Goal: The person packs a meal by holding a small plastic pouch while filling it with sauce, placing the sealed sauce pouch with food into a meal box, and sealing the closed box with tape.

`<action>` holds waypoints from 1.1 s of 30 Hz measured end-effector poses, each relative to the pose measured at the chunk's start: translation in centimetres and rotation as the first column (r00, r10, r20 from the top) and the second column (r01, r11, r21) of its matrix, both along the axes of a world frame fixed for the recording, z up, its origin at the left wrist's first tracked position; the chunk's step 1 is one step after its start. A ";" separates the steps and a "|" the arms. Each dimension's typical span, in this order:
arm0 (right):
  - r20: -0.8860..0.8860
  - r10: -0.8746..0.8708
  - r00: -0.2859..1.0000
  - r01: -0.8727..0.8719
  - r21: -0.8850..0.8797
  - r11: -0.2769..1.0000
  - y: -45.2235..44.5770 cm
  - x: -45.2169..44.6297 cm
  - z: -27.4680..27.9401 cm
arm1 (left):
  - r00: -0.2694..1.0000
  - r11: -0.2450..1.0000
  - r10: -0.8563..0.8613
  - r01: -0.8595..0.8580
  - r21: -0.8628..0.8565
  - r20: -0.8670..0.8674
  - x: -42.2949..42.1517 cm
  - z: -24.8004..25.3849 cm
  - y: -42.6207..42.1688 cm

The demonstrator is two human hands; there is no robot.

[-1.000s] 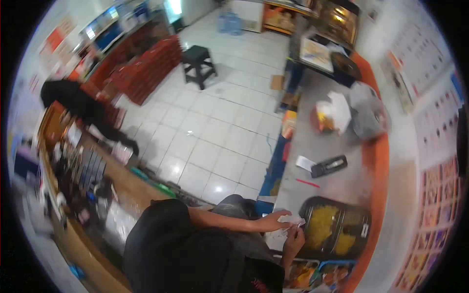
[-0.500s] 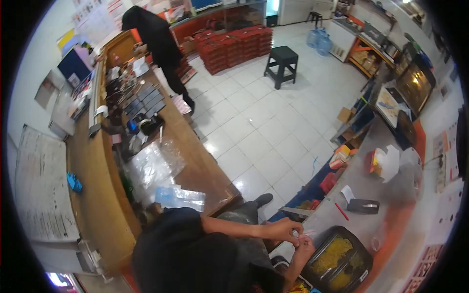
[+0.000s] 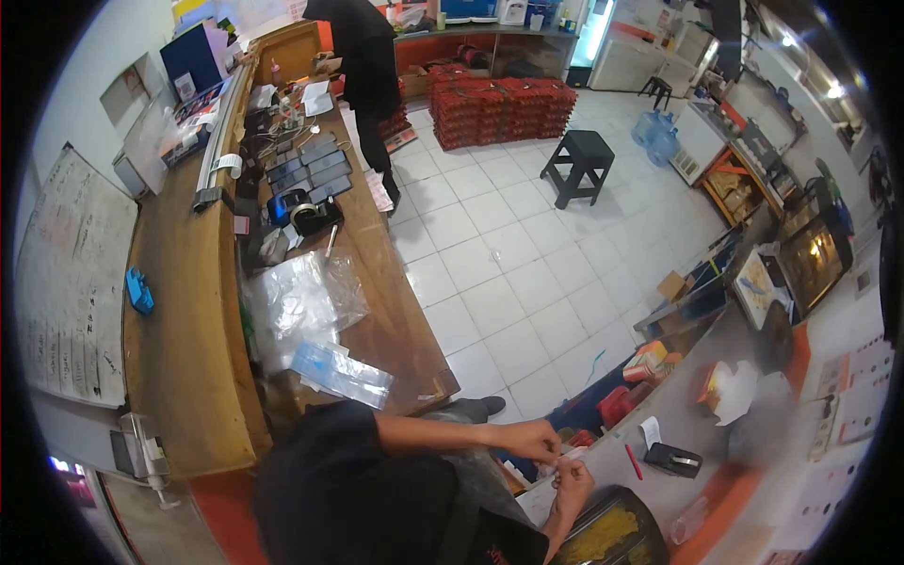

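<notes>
My left hand (image 3: 530, 440) and my right hand (image 3: 572, 480) meet fingertip to fingertip above the edge of the grey counter. Both are closed in a pinch on a small piece of clear plastic (image 3: 573, 453), perhaps the top of a bag; most of it is hidden by the fingers. Just beyond my right hand sits a black tray (image 3: 648, 527) with yellow food (image 3: 605, 539) in it, partly cut off by the view. On the counter a red pen (image 3: 634, 461) and a black stapler-like device (image 3: 674, 460) lie close by.
Clear plastic bags (image 3: 297, 301) and a blue-printed packet (image 3: 341, 373) lie on the wooden desk (image 3: 400, 330). A black stool (image 3: 579, 168) stands on the tiled floor, near stacked red packs (image 3: 504, 111). Another person in dark clothes (image 3: 367, 75) stands at the desk's far end.
The view has tilted, so the room sits lower and the tray is more cut off. My hands stay together, pinching the clear plastic, now nearer the counter's edge.
</notes>
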State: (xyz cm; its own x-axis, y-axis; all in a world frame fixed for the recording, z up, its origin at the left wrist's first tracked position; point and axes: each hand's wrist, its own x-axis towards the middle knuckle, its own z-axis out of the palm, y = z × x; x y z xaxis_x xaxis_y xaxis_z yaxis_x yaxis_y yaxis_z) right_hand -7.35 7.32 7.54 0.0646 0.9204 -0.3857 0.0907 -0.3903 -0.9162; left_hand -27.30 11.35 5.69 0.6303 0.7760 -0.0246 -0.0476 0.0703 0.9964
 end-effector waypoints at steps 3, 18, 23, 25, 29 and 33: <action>0.024 0.136 0.990 -0.136 0.010 0.991 0.6 -0.1 0.8 | 0.994 0.996 -0.017 0.027 -0.087 0.110 -0.5 -0.8 -0.1; 0.574 -0.322 0.753 0.311 0.121 0.943 -11.4 0.7 0.6 | 0.930 0.908 -0.151 0.265 0.324 -0.335 7.1 0.7 -3.6; 0.678 -0.594 0.433 0.449 0.409 0.794 -14.4 2.6 -2.0 | 0.863 0.847 -0.356 0.460 0.266 -0.359 14.0 0.1 -4.2; 0.782 -0.520 0.344 0.432 0.359 0.827 -14.1 3.2 -1.6 | 0.820 0.763 -0.439 0.556 0.330 -0.367 16.3 -0.1 -3.5; 0.735 -0.509 0.448 0.720 0.041 0.692 -10.9 4.2 -0.9 | 0.688 0.593 -0.609 0.725 0.350 -0.394 19.9 -0.7 -0.8; 0.752 -0.492 0.439 0.518 0.236 0.822 -10.4 6.9 -4.5 | 0.575 0.425 -0.721 0.808 0.408 -0.386 23.1 1.0 1.2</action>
State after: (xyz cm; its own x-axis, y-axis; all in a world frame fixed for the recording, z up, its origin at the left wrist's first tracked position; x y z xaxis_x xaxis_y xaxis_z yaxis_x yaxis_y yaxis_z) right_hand -0.43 -3.09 3.08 0.7881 0.6149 0.0282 0.5104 -0.6271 -0.5884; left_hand -4.21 12.53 6.65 0.9924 -0.1112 0.0530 -0.1003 -0.4804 0.8713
